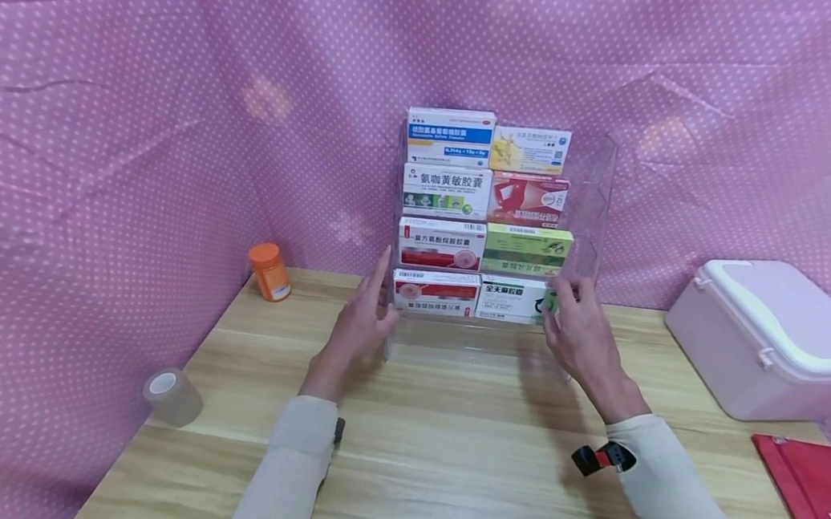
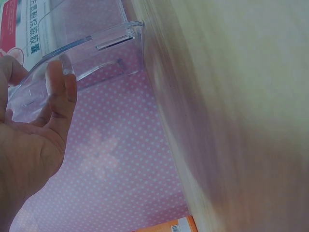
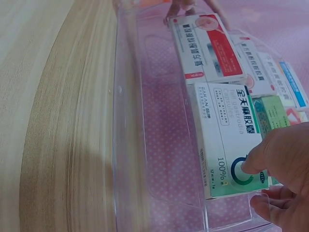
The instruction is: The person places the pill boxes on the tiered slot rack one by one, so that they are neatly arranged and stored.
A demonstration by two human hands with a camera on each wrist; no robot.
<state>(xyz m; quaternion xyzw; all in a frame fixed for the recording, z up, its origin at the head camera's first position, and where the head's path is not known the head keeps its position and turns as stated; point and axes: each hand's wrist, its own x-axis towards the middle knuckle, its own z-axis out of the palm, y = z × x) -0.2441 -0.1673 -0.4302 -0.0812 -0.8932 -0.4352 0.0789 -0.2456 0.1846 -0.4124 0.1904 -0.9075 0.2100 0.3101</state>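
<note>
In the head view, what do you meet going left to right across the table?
Tape roll → orange bottle → left hand → clear rack of medicine boxes → right hand → pink case → red pouch.

Your widest free room is the bare counter (image 1: 443, 450) in front of the clear tiered rack (image 1: 599, 190), between your two forearms. The rack stands at the back of the counter, close to the pink dotted backdrop (image 1: 126, 151), so you cannot judge the room behind it. Your left hand (image 1: 358, 328) is against the rack's left wall; your right hand (image 1: 579, 328) is at its right front corner, thumb on the green-and-white box (image 1: 508, 300). Left approach: the tape roll (image 1: 172, 397) and orange bottle (image 1: 269, 271) stand well apart. Right approach: the pink case (image 1: 776, 339) and red pouch (image 1: 814, 477) narrow the passage.
</note>
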